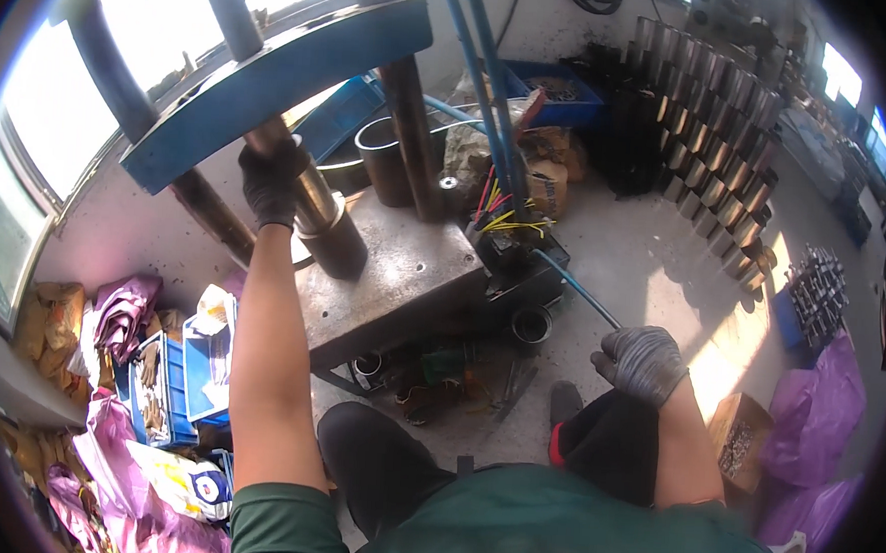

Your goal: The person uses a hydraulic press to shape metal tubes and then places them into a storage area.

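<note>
My left hand [271, 182], in a dark glove, is closed round the upper end of a shiny steel cylinder [314, 202] beneath the press's blue crossbeam [283, 73]. The cylinder stands nearly upright in a wider, darker metal sleeve [336, 246]. That sleeve rests on the press's thick steel table [387, 284]. My right hand [644, 365], in a grey glove, is closed on the end of a blue lever [581, 289]. The lever runs to a valve block with red and yellow wires [511, 225] beside the table. My left fingers are partly hidden.
A larger metal tube [384, 163] stands on the table's far side by a press column [410, 135]. Metal sleeves [715, 156] are stacked at the far right. Blue crates [162, 387] and purple sacks [125, 315] crowd the left. A cardboard box [743, 442] sits right of my knee.
</note>
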`<state>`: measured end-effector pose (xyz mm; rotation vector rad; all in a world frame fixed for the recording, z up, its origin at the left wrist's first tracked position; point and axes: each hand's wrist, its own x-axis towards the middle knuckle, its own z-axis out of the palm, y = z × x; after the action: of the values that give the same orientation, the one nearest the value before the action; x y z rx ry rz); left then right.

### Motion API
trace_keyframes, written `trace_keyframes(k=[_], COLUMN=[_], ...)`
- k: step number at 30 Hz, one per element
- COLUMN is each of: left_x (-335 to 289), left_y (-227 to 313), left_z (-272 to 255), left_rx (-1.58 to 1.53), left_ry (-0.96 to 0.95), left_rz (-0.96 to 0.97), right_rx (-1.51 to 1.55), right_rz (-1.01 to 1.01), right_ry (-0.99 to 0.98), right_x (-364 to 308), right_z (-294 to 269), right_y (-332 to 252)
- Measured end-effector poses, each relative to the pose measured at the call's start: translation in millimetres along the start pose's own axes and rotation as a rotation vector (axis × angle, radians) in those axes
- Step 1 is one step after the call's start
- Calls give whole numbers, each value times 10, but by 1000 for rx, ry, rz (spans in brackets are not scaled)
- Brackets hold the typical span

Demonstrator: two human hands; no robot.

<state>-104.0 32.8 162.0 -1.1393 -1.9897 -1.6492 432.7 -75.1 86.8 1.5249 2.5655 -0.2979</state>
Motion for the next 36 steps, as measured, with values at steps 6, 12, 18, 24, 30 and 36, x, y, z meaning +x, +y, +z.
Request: trace_keyframes(k=[6,12,18,24,30,36], left_x=[86,197,201,216,48,-74], left_y=[-363,-668,-804,-919,-749,-563], left_z=[171,233,279,302,242,185], left_rx=[-37,-202,-141,-78,34,197], left_ry=[-52,-202,-165,-202,-183,-87], left_rz=[67,3,-47,47,-43,49], right_rx=[98,75,75,95,76,84], right_rz=[-40,-46,-48,-38,-55,-114], right_ry=[56,55,29,-26,-50,160], right_x=[-10,-42,-83,-37,7,89], right_z=[77,76,33,10,32,-207], right_y=[126,141,157,171,204,148])
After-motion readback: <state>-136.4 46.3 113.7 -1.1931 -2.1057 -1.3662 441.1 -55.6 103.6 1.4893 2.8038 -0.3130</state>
